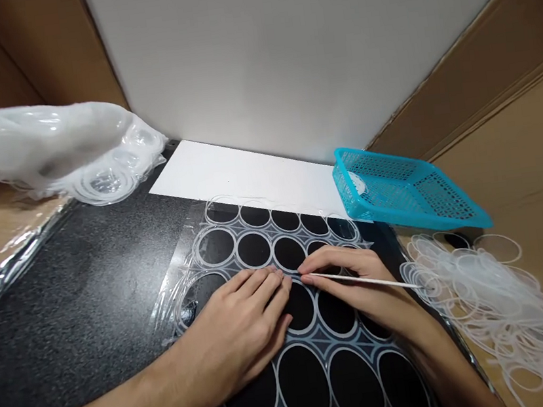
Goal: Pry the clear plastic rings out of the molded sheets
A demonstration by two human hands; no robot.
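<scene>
A: Which step is in hand?

B: By the look of it, a ring's outline is being worked with a tool on the clear, ring-patterned plastic sheet (315, 341), which is laid on the black speckled desk (101, 270).

A: How is each grip set?

B: The thin white stick (380, 280) is pinched between thumb and forefinger of the right hand (365, 263), its tip end lowered to the middle of the sheet. The left hand (248, 312) is laid over the sheet's left half, fingers bunched near that tip; whether anything is pinched there cannot be told.

A: And what is called for next?

B: Probably the sheet should be kept pressed down while the ring's edge is lifted cleanly, without being stretched.

A: The containers?

B: Right of the sheet's far end, the turquoise perforated plastic basket (416, 217) is seen, with a small white round object (358, 183) held inside. Left of the sheet, rings seem to be held in the bulky clear plastic bag (70, 139). The loose heap of translucent rings (484, 283), right of the sheet, is left uncontained.
</scene>
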